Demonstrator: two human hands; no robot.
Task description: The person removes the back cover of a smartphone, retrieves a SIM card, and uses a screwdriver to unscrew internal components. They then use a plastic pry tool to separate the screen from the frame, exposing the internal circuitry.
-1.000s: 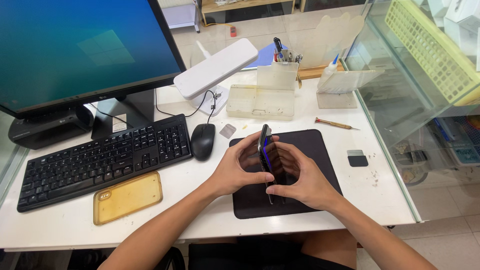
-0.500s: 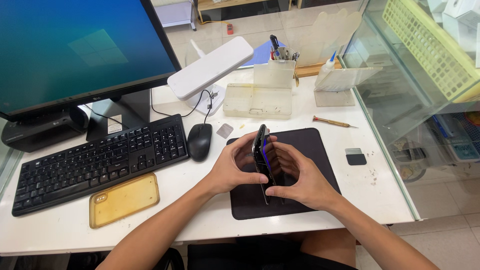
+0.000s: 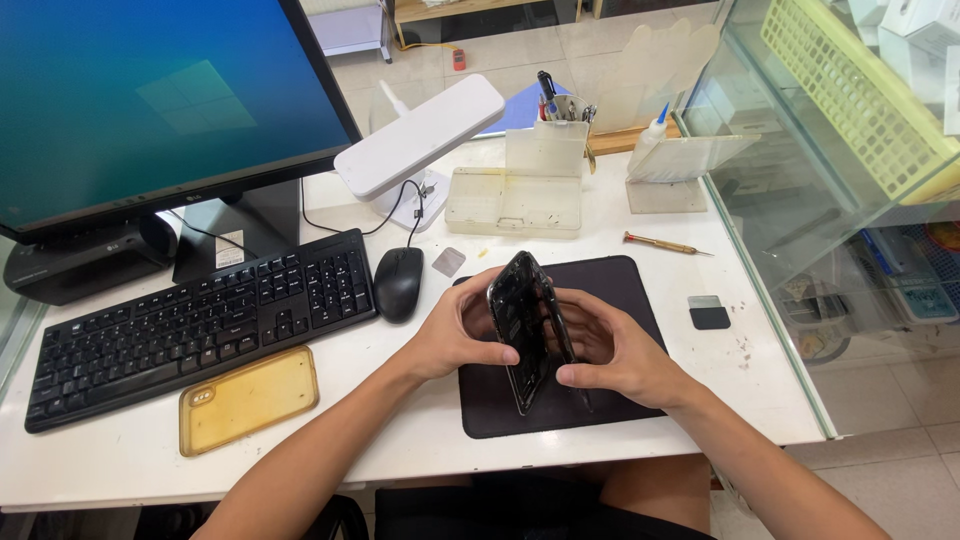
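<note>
Centre frame: opened black smartphone [image 3: 530, 330] held on edge over the black work mat [image 3: 620, 290], left hand [image 3: 455, 335] and right hand [image 3: 615, 350] both clamped on it. Best to keep it low over the mat, grip even. Around, big to small: monitor [image 3: 150, 100] upper left, keyboard [image 3: 190, 325], yellow phone case [image 3: 248, 398], mouse [image 3: 398, 283], screwdriver [image 3: 665, 243]. Nothing blocks the hands.

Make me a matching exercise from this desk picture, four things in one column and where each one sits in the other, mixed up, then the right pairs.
Things:
1. phone
2. yellow phone case
3. mouse
4. screwdriver

Places:
A. right of the keyboard
B. held on edge between both hands, over the black mat
C. below the keyboard, near the desk's front edge
D. just beyond the mat's far right corner

Pairs: 1-B, 2-C, 3-A, 4-D
</note>
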